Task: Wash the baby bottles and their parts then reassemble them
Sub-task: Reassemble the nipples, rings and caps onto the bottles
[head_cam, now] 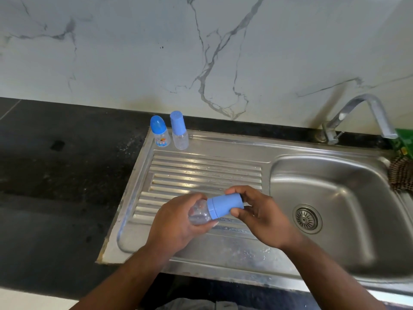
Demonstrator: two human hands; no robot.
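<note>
I hold a small clear baby bottle (199,214) sideways above the steel drainboard (201,168). My left hand (176,222) grips its clear body. My right hand (259,217) grips the light blue cap (225,205) on its top end. Two more capped bottles stand upright at the drainboard's far left corner: one with a rounded blue cap and a printed picture (159,132), and one with a flat-topped light blue cap (178,130).
The sink basin (348,198) with its drain strainer (306,218) lies to the right, under a steel faucet (362,115). A green packet (405,142) and a scrubber (401,175) sit at the far right edge. Black countertop (55,175) extends left; a marble wall rises behind.
</note>
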